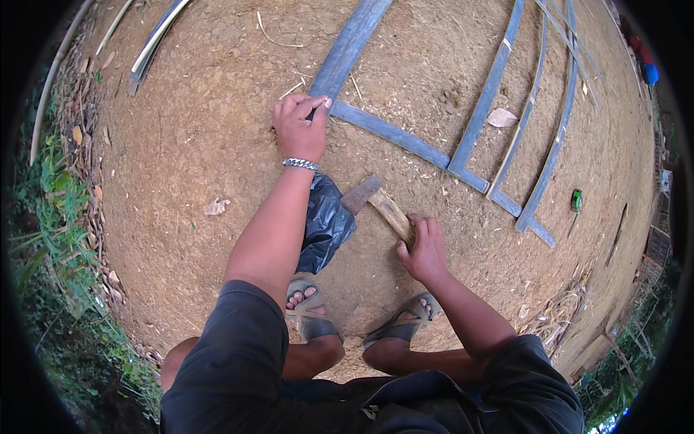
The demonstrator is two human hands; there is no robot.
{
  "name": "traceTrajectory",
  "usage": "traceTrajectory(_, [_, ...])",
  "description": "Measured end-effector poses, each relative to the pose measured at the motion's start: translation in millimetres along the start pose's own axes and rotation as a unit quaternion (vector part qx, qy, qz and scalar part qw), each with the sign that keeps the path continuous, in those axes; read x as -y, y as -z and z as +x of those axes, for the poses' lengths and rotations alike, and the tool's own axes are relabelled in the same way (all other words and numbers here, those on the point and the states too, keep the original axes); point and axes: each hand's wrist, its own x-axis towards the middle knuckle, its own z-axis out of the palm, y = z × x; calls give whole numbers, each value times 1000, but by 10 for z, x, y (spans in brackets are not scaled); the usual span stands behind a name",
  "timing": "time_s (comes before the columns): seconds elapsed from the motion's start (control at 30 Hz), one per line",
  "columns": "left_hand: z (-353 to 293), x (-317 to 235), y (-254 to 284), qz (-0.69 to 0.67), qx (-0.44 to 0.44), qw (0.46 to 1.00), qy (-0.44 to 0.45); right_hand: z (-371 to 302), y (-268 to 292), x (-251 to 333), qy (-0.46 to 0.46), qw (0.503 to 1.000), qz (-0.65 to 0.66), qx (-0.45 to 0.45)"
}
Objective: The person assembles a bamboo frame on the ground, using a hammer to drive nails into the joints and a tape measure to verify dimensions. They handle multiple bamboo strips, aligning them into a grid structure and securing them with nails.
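My left hand point(300, 130), with a chain bracelet at its wrist, rests at the corner where a wide grey slat point(354, 47) meets a grey cross strip point(397, 136). Its thumb and fingers are pinched together there; what they hold, if anything, is hidden. My right hand point(425, 252) is closed round the wooden handle of a hatchet point(390, 211). The rusty metal head is held low, pointing left, apart from the slats. A crumpled black plastic bag point(329, 220) lies beside my left forearm, partly covered by it.
Several narrower grey slats point(486, 101) run away from the cross strip on the right. A small green-and-black object point(576, 200) with a thin tip lies farther right. More strips point(155, 43) lie at the far left. Plants point(58, 253) border the bare soil on the left.
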Motion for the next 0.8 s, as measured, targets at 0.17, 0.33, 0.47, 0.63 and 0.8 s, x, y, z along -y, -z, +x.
traceTrajectory(0.17, [-8,23,-14,18,0,1000,4,-2,-14,-11,-1,1000,9,2])
traceTrajectory(0.33, [-17,33,-8,9,-3,1000,-4,-66,-6,-158,36,998,57,2])
traceTrajectory(0.47, [-19,32,3,10,1,1000,-12,-70,34,-132,37,997,64,17])
traceTrajectory(0.63, [-23,22,20,17,6,1000,-17,-75,20,-96,22,999,47,17])
traceTrajectory(0.8, [-20,36,11,16,1,999,-28,-80,15,-112,35,998,53,8])
